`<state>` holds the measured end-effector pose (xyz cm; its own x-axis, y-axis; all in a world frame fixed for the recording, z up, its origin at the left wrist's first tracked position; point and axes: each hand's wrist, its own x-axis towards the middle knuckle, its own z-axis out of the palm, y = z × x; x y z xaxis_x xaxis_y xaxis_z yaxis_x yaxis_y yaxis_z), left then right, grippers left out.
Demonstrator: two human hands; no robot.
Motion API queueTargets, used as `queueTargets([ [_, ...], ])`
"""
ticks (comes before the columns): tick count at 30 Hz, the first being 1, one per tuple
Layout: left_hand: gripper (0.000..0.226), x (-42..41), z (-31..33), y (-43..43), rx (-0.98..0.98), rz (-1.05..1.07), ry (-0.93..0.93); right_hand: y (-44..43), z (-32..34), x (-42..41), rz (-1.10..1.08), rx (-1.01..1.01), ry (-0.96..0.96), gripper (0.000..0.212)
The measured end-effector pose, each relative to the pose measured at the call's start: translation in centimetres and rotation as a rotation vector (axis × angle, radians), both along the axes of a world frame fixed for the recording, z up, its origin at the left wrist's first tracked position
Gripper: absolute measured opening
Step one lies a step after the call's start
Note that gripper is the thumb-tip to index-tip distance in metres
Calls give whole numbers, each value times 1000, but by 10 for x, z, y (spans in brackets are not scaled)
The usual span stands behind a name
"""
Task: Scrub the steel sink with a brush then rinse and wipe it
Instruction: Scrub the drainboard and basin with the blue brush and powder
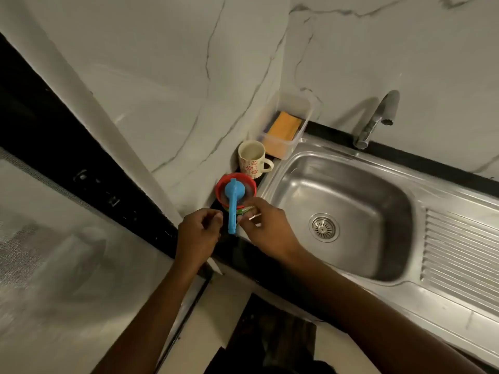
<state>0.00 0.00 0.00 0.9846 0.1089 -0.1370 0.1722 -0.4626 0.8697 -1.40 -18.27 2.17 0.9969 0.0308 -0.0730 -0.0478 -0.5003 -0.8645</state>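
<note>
One steel sink (351, 190): single rounded-rectangular basin, shiny, one round slotted drain (323, 227), ribbed drainboard at right. One curved metal tap (378, 117) behind. One blue plastic brush (233, 201), round head, straight handle, lying across one red round tub (220, 188) on dark worktop (239, 253), left of basin. One floral mug (252, 160). One clear box (294, 122) holding one orange sponge (282, 129). Left hand (198, 234) curled beside brush handle, grip unclear. Right hand (270, 229) pinching green packet (243, 210).
</note>
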Motion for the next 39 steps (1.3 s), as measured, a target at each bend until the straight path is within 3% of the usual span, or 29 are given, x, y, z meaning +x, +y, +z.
queueTargets([
  [4, 23, 19, -10, -4, 15, -22, 125, 23, -19, 38, -14, -182, 71, 53],
  [7, 30, 30, -17, -9, -31, 2, 180, 30, -35, 53, -14, -205, 135, 75],
  [10, 35, 39, -22, -13, -62, 38, 234, 31, -40, 63, -22, -184, 169, 82],
  [16, 38, 50, -27, -22, -127, 98, 264, 24, -31, 88, 2, -190, 133, 66],
  [22, 25, 51, -30, -30, -175, 168, 311, 16, -21, 117, 153, -380, 106, 26],
  [30, 25, 56, -30, -36, -173, 249, 305, 1, -9, 129, 316, -666, 108, 26],
  [39, 22, 57, -34, -39, -207, 273, 297, -6, -20, 125, 305, -493, 49, 30],
])
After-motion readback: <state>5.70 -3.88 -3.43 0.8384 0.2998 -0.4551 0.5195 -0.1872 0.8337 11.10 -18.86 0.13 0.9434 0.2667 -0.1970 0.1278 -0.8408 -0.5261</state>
